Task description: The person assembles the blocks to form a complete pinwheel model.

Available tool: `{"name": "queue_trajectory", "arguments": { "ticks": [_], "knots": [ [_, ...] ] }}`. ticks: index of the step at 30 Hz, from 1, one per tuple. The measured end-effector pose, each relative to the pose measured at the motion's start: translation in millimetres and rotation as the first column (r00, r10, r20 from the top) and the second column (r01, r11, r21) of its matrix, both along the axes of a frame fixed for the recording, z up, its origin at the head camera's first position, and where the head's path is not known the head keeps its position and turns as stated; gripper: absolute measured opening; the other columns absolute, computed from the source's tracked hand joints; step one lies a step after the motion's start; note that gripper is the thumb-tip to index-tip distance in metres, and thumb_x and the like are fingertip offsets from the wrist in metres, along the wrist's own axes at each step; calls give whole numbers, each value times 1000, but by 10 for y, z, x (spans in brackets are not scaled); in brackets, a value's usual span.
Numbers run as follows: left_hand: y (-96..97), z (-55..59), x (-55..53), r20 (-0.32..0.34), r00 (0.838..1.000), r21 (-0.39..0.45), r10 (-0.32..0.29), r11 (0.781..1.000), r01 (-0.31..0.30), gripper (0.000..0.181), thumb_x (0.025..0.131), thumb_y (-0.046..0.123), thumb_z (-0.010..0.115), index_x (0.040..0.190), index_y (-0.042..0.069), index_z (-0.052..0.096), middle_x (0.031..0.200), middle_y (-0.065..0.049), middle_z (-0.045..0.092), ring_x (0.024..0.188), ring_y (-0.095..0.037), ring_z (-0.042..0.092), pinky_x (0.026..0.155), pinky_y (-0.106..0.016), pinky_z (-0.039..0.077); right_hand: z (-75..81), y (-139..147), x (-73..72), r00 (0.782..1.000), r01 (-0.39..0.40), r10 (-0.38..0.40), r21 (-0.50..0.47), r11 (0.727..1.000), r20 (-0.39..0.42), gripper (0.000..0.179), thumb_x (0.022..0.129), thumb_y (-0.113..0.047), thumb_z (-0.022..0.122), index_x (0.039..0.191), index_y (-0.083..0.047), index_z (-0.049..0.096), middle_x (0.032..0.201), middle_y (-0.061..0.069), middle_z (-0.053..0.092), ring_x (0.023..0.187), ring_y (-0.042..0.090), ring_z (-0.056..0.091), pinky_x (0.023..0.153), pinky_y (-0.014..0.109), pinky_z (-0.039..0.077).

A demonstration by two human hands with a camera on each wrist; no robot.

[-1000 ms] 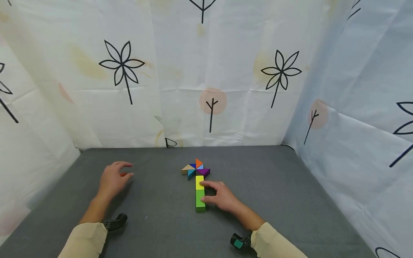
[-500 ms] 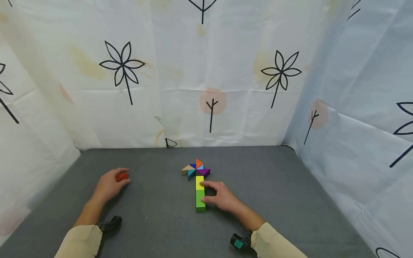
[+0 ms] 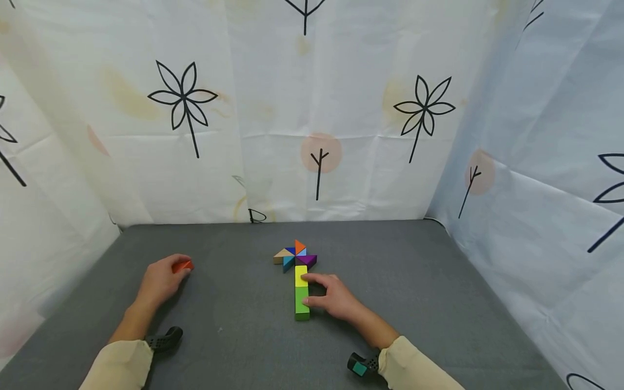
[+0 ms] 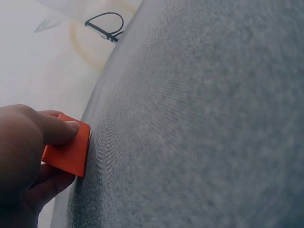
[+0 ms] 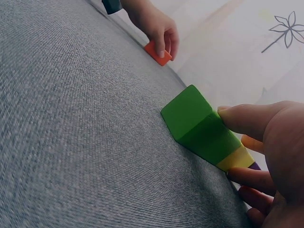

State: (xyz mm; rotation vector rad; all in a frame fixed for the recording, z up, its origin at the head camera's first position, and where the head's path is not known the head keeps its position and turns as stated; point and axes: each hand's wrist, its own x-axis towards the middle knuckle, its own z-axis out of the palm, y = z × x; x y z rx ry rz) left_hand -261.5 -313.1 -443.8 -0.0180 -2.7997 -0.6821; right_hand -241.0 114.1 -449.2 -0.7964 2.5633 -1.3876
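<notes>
My left hand pinches an orange triangular block between thumb and fingers, low over the grey cloth at the left. In the head view the block shows partly past the fingertips. At the right, my right hand touches a green block with the thumb and a yellow block with the index finger. These two lie end to end in a column. Beyond the yellow one, several triangular blocks fan out like a pinwheel: orange, purple, tan, teal and blues.
The grey cloth-covered table reaches back to a white curtain printed with flowers and trees. More curtain stands on the left and right sides. A dark wrist strap sits on the left wrist.
My left hand has dipped slightly and moved a little left; an orange block now shows in its fingers, where none showed a second ago. The right hand and the arranged blocks stay put.
</notes>
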Motion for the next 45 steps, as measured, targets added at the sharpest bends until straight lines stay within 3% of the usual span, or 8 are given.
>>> {"name": "queue_trajectory", "arguments": {
  "ticks": [15, 24, 30, 45],
  "knots": [
    [233, 189, -11, -43, 998, 4, -45, 999, 45, 31, 91, 14, 68, 120, 2, 64, 112, -26, 62, 93, -39, 57, 78, -57, 45, 10, 5, 5, 1000, 10, -10, 11, 1000, 15, 50, 87, -25, 74, 134, -12, 60, 136, 6, 56, 121, 32, 41, 99, 53, 35],
    [417, 308, 1, -113, 990, 39, -90, 995, 95, 30, 90, 12, 69, 118, 3, 65, 110, -24, 64, 92, -37, 58, 78, -55, 47, 5, 4, 4, 1000, 0, 0, 0, 1000, 3, 50, 87, -23, 75, 133, -10, 60, 136, 7, 56, 122, 33, 41, 100, 55, 34],
    [558, 316, -1, -119, 986, 44, -116, 991, 122, 29, 90, 11, 69, 118, 3, 65, 110, -23, 64, 91, -37, 58, 77, -54, 47, 5, 8, 7, 1000, 1, -1, 9, 1000, 5, 50, 88, -25, 74, 134, -11, 59, 137, 6, 56, 123, 33, 42, 100, 55, 33],
    [935, 174, -43, -109, 981, 107, -161, 979, 172, 30, 89, 11, 71, 119, 5, 66, 113, -20, 65, 95, -34, 59, 80, -52, 49, -6, 10, 3, 1000, 6, -6, 18, 1000, 13, 51, 88, -26, 74, 134, -12, 59, 137, 6, 55, 122, 32, 41, 100, 53, 34]
  ]
}}
